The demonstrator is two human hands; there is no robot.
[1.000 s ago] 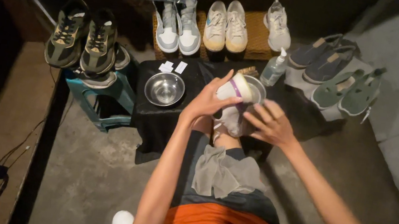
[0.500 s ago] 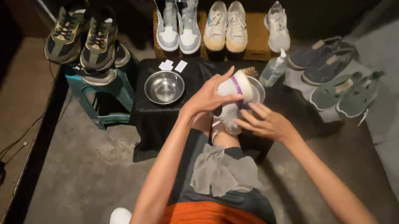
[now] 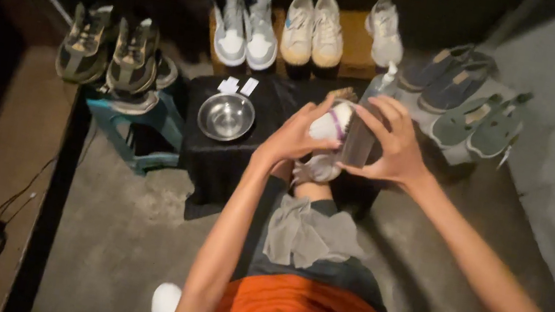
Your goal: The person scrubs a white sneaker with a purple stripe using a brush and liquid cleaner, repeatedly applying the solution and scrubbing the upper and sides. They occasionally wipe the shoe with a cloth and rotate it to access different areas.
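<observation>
My left hand [image 3: 293, 138] grips a white shoe [image 3: 333, 122] with a purple band, held over the edge of a low black table [image 3: 267, 106]. The shoe's lower part [image 3: 316, 169] hangs toward my lap. My right hand [image 3: 390, 148] is wrapped around a translucent spray bottle [image 3: 366, 122] with a white nozzle, right beside the shoe. A crumpled grey cloth [image 3: 310, 234] lies on my lap, below both hands.
A steel bowl [image 3: 226, 116] and two small white slips [image 3: 238, 86] sit on the table. A teal stool [image 3: 140, 134] carries olive sneakers [image 3: 108, 51]. Behind stand white-grey sneakers [image 3: 246, 28], cream sneakers [image 3: 315, 32] and a single white shoe [image 3: 385, 36]. Grey slip-ons [image 3: 477, 113] lie on the right.
My right hand left the shoe, reached right to the standing spray bottle and closed around it. My left hand keeps holding the shoe in about the same place.
</observation>
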